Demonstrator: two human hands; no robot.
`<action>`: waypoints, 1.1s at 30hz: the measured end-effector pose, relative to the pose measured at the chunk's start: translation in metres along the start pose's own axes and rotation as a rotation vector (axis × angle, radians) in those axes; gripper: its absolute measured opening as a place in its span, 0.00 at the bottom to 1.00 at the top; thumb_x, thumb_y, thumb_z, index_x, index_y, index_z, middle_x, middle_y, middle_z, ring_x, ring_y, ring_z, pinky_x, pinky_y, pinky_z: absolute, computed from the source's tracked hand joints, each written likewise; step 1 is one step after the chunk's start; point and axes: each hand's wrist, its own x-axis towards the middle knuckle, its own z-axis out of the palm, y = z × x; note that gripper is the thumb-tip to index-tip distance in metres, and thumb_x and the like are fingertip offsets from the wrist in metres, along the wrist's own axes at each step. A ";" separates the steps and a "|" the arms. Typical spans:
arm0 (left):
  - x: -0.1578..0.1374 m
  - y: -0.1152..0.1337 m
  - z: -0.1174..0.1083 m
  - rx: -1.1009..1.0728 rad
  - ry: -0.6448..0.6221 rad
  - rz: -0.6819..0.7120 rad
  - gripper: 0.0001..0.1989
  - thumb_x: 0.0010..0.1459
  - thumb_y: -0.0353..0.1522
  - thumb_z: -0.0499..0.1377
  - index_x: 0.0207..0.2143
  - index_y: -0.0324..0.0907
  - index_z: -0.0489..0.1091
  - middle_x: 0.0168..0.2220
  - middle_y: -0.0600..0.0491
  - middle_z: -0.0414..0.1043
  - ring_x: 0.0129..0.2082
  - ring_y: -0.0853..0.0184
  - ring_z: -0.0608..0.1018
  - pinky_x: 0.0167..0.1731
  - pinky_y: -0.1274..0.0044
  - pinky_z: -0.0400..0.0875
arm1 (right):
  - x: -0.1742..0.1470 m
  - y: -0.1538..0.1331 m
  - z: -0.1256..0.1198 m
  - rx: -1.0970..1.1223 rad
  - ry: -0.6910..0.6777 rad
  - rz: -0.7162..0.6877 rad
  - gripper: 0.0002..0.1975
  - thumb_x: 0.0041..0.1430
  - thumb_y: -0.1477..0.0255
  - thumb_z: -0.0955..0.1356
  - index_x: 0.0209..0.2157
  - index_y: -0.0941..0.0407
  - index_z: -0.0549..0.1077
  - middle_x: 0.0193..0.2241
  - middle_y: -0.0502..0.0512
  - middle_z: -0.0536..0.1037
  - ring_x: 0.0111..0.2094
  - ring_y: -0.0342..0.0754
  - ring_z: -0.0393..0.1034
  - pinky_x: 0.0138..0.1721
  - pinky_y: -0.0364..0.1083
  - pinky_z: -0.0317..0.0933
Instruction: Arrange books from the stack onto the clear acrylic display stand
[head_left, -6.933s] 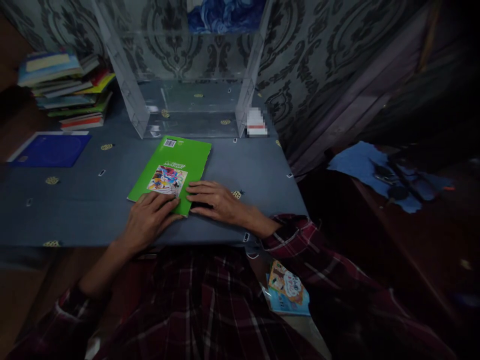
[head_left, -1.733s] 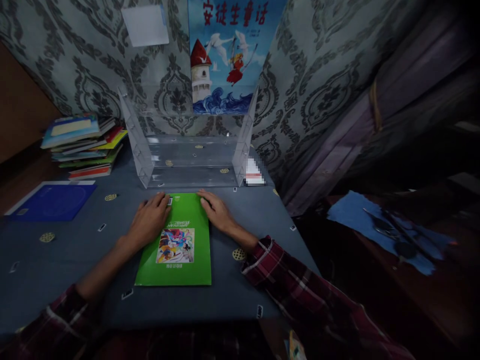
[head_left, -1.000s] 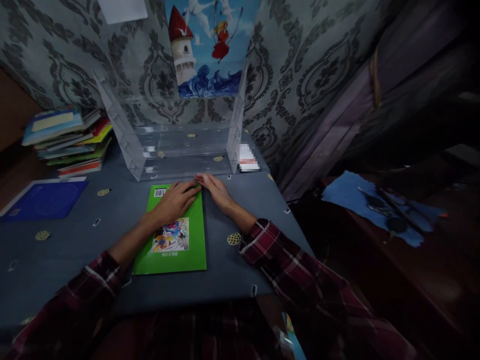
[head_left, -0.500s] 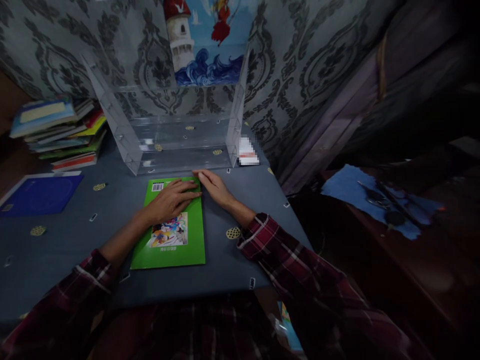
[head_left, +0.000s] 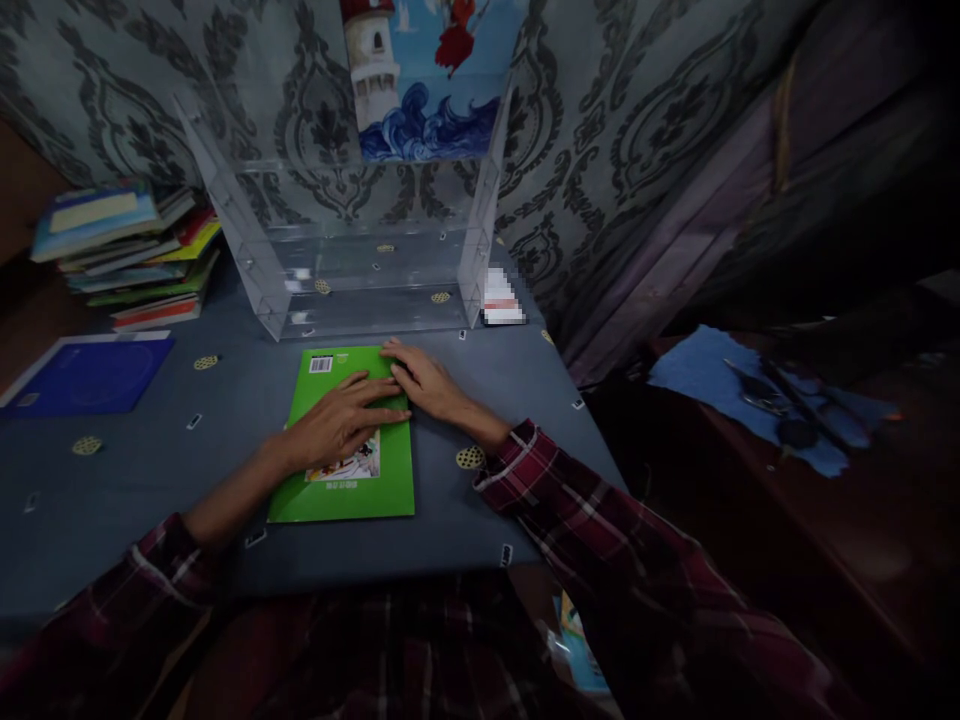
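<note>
A green book (head_left: pixel 390 490) lies flat on the table, its barcode at the far left corner and a colourful picture in its middle. My left hand (head_left: pixel 341 422) rests palm down across the book with its fingers stretched out to the right, partly covering the picture. At the book's far right corner is my right hand (head_left: pixel 427 382), fingers extended and its tips touching the edge. The fingers of both hands almost meet near that corner. Neither hand grips the book.
Behind the book stands a clear plastic rack (head_left: pixel 259 285) against the patterned wall covering. A stack of books (head_left: pixel 135 255) is at the far left, with a blue book (head_left: pixel 97 375) nearer. Right of the table, a blue cloth (head_left: pixel 694 365) holds dark tools. A blurred white item (head_left: pixel 502 297) sits beside the rack.
My left hand has slid slightly toward me over the book, uncovering more of its far end and covering more of the picture. My right hand stays at the corner. The view has shifted a little.
</note>
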 end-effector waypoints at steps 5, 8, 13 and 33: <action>-0.012 0.018 0.003 -0.039 0.002 0.027 0.19 0.71 0.33 0.52 0.60 0.54 0.72 0.67 0.49 0.65 0.68 0.59 0.66 0.68 0.53 0.55 | -0.001 0.000 0.002 -0.082 -0.028 -0.027 0.19 0.70 0.71 0.63 0.60 0.52 0.71 0.65 0.59 0.69 0.70 0.53 0.56 0.69 0.61 0.53; -0.022 0.031 0.004 -0.034 -0.023 0.048 0.22 0.70 0.43 0.55 0.63 0.52 0.68 0.68 0.46 0.62 0.69 0.56 0.64 0.69 0.52 0.52 | -0.002 -0.002 0.003 -0.133 -0.045 -0.034 0.19 0.70 0.71 0.63 0.60 0.55 0.71 0.66 0.61 0.68 0.71 0.54 0.54 0.70 0.63 0.51; -0.039 0.049 0.004 0.017 -0.105 0.031 0.38 0.63 0.53 0.59 0.70 0.51 0.56 0.71 0.44 0.56 0.72 0.51 0.57 0.71 0.50 0.45 | -0.003 -0.004 0.004 -0.152 -0.042 -0.034 0.20 0.69 0.73 0.63 0.60 0.55 0.71 0.66 0.62 0.68 0.71 0.54 0.55 0.69 0.63 0.51; -0.025 0.039 0.006 0.139 -0.129 0.043 0.36 0.67 0.47 0.56 0.72 0.47 0.50 0.73 0.43 0.51 0.74 0.51 0.51 0.72 0.52 0.40 | -0.007 -0.006 0.000 -0.136 -0.008 -0.043 0.22 0.71 0.67 0.63 0.62 0.59 0.71 0.67 0.66 0.66 0.72 0.56 0.51 0.70 0.63 0.52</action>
